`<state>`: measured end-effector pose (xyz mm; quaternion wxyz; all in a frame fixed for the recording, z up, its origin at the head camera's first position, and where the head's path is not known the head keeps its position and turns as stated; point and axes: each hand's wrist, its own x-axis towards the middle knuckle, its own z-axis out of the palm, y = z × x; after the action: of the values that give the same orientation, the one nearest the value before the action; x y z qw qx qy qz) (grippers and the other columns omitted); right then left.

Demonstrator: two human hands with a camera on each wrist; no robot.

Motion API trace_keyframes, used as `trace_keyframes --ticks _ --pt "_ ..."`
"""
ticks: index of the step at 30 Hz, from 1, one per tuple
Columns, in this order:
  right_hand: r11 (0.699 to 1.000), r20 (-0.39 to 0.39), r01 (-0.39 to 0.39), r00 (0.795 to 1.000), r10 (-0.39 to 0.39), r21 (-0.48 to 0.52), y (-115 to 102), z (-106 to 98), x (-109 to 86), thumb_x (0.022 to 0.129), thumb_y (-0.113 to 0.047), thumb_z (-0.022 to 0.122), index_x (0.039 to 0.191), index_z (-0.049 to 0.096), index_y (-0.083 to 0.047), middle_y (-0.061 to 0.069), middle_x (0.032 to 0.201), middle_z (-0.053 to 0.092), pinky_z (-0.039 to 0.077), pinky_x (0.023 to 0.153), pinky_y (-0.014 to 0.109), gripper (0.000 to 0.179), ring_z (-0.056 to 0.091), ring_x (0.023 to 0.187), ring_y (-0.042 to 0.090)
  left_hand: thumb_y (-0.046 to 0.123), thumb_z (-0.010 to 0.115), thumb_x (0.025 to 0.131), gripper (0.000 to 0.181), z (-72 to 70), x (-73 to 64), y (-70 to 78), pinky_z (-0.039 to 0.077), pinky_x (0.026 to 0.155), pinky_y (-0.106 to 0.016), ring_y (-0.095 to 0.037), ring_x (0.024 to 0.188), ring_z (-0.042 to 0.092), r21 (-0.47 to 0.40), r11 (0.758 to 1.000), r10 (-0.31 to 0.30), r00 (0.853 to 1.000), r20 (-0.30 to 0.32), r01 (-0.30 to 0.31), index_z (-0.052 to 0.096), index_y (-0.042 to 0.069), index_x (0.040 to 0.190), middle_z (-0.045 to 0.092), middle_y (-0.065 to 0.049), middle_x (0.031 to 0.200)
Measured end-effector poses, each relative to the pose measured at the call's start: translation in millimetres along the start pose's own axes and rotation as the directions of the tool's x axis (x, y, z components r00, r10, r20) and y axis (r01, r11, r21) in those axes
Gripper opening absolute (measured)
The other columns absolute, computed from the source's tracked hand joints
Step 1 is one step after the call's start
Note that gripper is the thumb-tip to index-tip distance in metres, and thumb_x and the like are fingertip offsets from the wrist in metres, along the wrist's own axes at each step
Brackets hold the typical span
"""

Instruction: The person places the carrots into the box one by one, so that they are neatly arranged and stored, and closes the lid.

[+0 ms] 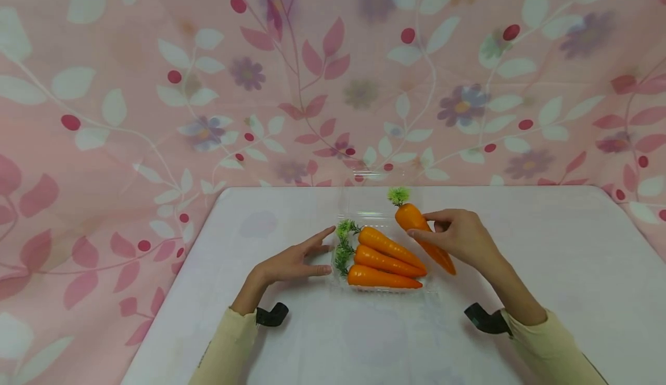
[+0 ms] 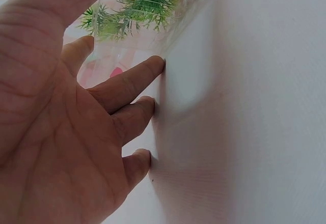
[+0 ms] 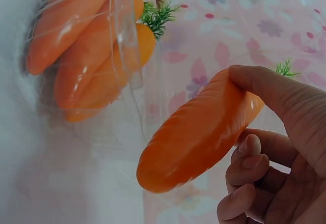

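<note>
A clear plastic container (image 1: 385,290) stands on the table with three orange carrots (image 1: 389,259) lying side by side in it, their green tops (image 1: 343,249) toward the left. My right hand (image 1: 460,237) pinches another carrot (image 3: 196,132) between thumb and fingers, at the container's right side; its leafy top (image 1: 399,195) points away and its tip toward me. My left hand (image 1: 296,261) is at the container's left side, fingers spread and fairly straight, holding nothing. In the left wrist view, its fingertips (image 2: 157,65) are close to the white surface, beside the container.
The container's clear lid (image 1: 366,203) stands raised at the back. A white cloth covers the table (image 1: 562,246), and a pink floral curtain (image 1: 322,84) hangs behind its far edge. A black wrist piece (image 1: 273,314) shows at the left sleeve, another (image 1: 486,319) at the right.
</note>
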<state>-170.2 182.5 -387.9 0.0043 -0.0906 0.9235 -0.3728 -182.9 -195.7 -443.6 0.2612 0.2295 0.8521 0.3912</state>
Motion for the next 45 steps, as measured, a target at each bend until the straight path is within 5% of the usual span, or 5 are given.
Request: trace_keyframes --ticks 27,45 --pt "0.992 0.091 0.096 0.99 -0.104 0.079 -30 26 9.5 0.077 -0.045 0.083 0.109 0.077 -0.012 0.0 0.066 0.048 0.03 0.049 0.027 0.047 0.043 0.058 0.018 0.042 0.069 0.092 0.084 0.5 0.0 -2.2 0.028 0.11 -0.059 -0.022 0.141 0.035 -0.028 1.0 0.011 1.0 0.009 -0.011 0.014 0.047 0.155 0.042 -0.003 0.151" --pt "0.983 0.176 0.167 0.968 -0.179 0.079 -27 41 5.7 0.076 -0.041 0.085 0.109 0.077 -0.014 -0.003 0.066 0.048 0.032 0.051 0.025 0.043 0.045 0.06 0.015 0.043 0.069 0.092 0.084 1.5 -1.8 0.0 0.027 0.11 -0.06 -0.023 0.141 0.035 -0.031 1.0 0.003 1.0 0.008 -0.002 0.015 0.048 0.155 0.043 -0.002 0.151"
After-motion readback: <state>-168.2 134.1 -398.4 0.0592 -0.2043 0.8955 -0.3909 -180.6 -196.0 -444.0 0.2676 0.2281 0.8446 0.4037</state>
